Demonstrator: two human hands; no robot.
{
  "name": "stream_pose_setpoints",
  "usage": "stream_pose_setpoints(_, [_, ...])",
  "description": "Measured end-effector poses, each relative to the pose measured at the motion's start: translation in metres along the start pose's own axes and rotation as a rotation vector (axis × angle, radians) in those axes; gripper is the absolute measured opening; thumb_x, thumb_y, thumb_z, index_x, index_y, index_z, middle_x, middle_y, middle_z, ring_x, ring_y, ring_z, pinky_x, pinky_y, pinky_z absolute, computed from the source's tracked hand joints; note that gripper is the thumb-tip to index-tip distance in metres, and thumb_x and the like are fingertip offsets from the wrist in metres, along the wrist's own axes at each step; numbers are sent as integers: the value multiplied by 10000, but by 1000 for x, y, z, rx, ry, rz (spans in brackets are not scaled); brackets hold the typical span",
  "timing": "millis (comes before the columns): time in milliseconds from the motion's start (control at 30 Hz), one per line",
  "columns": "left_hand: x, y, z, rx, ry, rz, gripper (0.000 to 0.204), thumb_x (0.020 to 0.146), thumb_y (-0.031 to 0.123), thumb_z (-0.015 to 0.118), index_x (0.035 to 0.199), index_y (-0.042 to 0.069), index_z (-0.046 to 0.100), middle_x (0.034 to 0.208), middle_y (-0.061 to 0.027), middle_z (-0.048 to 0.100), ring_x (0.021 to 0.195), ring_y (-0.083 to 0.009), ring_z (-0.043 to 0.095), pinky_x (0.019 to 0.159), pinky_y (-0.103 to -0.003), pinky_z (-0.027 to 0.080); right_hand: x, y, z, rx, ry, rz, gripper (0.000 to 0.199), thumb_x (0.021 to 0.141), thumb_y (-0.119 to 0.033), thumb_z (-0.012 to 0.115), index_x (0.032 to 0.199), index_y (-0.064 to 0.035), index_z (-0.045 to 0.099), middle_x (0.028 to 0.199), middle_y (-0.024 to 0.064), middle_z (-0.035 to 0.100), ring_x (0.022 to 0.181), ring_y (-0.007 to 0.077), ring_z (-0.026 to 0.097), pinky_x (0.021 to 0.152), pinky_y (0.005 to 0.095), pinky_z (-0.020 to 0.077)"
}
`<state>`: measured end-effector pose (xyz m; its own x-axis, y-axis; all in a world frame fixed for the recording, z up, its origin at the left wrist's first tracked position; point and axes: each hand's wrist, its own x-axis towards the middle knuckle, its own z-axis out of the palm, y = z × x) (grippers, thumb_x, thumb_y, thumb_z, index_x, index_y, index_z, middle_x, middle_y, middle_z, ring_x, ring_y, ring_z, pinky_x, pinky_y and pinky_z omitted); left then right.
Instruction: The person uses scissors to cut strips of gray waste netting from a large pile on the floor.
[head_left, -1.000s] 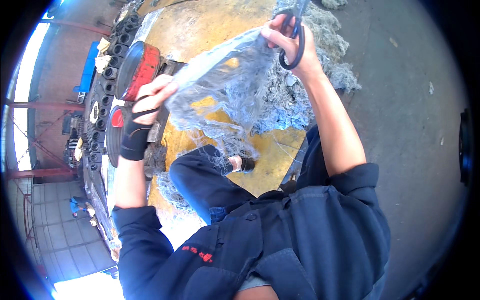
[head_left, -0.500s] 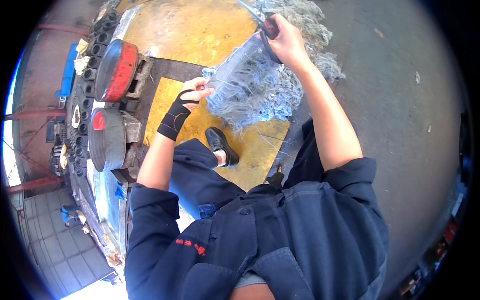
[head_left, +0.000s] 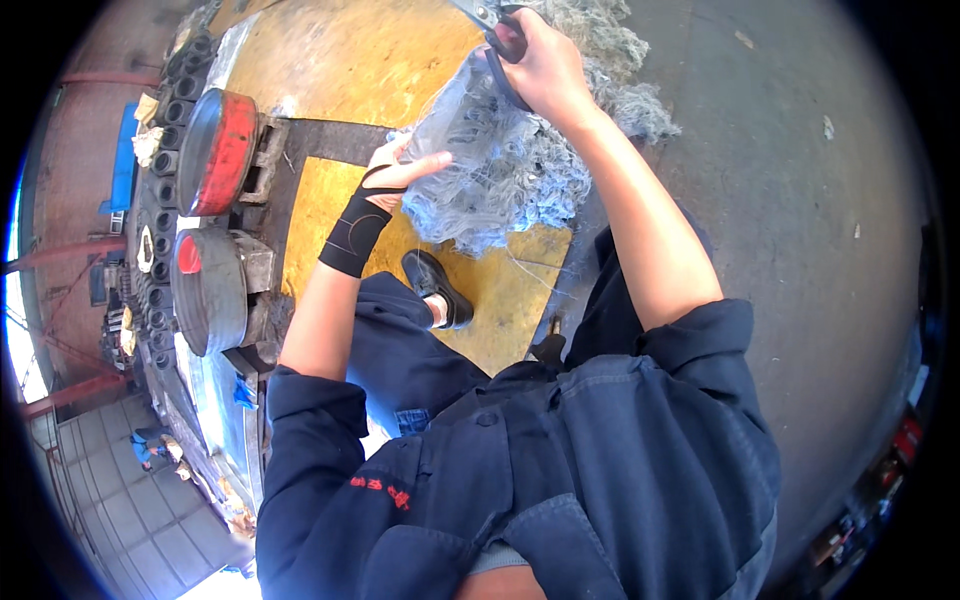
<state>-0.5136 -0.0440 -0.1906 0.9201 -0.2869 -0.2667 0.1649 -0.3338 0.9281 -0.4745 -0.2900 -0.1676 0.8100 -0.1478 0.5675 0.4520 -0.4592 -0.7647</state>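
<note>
My right hand [head_left: 552, 72] grips the black handles of a pair of scissors [head_left: 507, 38]. Their metal blades point up and left, running out of view at the top edge. Below the scissors hangs a shaggy, frayed grey-blue cloth [head_left: 510, 170], with loose threads trailing off its lower side. My left hand [head_left: 397, 172], in a black wrist wrap, holds the cloth's left edge, thumb lying across the front. Its fingertips are partly hidden behind the cloth.
Yellow, stained sheets [head_left: 350, 60] lie on the dark floor [head_left: 790, 200]. To the left, a red-and-black drum [head_left: 228, 150] and a grey drum [head_left: 225, 290] rest beside blocks, near rows of dark round parts. More frayed fibre [head_left: 610, 40] lies beyond my right hand. Another person [head_left: 150, 447] is far left.
My right hand and the scissors have shifted left and slightly up. My left thumb has stretched out further over the cloth, whose upper part now looks looser and less flat.
</note>
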Motion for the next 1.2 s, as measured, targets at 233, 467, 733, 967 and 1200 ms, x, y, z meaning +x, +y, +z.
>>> stream_pose_setpoints(233, [-8, 1, -13, -105, -148, -84, 233, 792, 99, 696, 997, -10, 678, 974, -71, 675, 906, -134, 602, 838, -265, 454, 1, 0, 12, -50, -34, 61, 362, 725, -238, 716, 1003, -54, 576, 902, 88, 672, 842, 278, 648, 722, 366, 504])
stream_pose_setpoints(467, [6, -41, -22, -211, -41, 19, 405, 774, 79, 722, 1142, -11, 577, 981, -73, 658, 916, -135, 592, 850, -274, 451, -5, 6, 26, -97, -158, 273, 328, 740, -273, 705, 924, -35, 575, 826, 108, 663, 801, 303, 643, 714, 382, 486])
stream_pose_setpoints(733, [12, -51, -27, -295, 28, -47, 270, 769, 119, 737, 1003, 10, 659, 896, -5, 654, 806, -73, 568, 753, -225, 442, -8, 12, 38, -123, -199, 420, 445, 684, -269, 792, 964, 11, 589, 873, 113, 660, 789, 183, 634, 728, 307, 491])
stream_pose_setpoints(967, [9, -48, -24, -365, -46, -85, 312, 810, 114, 681, 1089, -12, 623, 995, -50, 653, 917, -123, 585, 856, -269, 428, -10, 31, 42, -256, -231, 485, 492, 654, -314, 804, 937, 29, 592, 870, 138, 655, 824, 229, 636, 730, 345, 481])
stream_pose_setpoints(1200, [6, -61, -39, -458, -205, -73, 222, 871, 171, 595, 974, -25, 604, 826, -79, 640, 750, -146, 587, 733, -267, 443, -27, 37, 41, -500, -486, 521, 585, 685, -537, 722, 806, 21, 595, 743, 160, 623, 753, 277, 629, 693, 368, 479])
